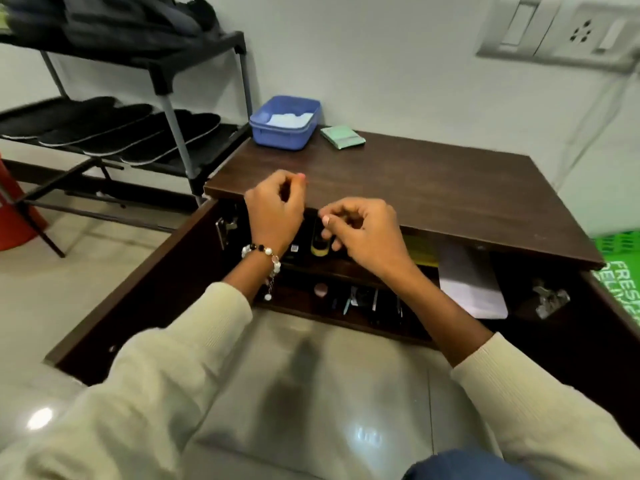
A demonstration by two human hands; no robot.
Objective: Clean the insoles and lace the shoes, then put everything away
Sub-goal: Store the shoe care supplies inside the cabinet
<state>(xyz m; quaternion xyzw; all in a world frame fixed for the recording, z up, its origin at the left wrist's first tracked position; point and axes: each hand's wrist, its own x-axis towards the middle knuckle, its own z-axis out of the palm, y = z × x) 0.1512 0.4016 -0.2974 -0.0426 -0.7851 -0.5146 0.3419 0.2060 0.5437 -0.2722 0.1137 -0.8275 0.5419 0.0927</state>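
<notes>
Both hands hang in front of the near edge of a dark wooden cabinet (415, 188) whose two doors stand open. The left hand (275, 206), with a bead bracelet (263, 254) on its wrist, has its fingers curled loosely and nothing visible in them. The right hand (360, 230) is just beside it, fingers curled, thumb and forefinger close together; whether it pinches anything I cannot tell, as the frame is blurred.

Four dark insoles (114, 129) lie side by side on the lower shelf of a black rack (180, 133) at far left. On the rack's top shelf sit dark shoes (131, 19), too blurred to count.

On the cabinet top, at its far left corner, stands one blue tub (287, 133) with something white inside, and just right of it lies one green packet (343, 137).

Inside the cabinet are two shelves of small items, among them one dark bottle with a yellow band (318, 244) behind the hands and one pale sheet (471, 289) leaning to the right. A green crate (620, 247) shows at far right.
</notes>
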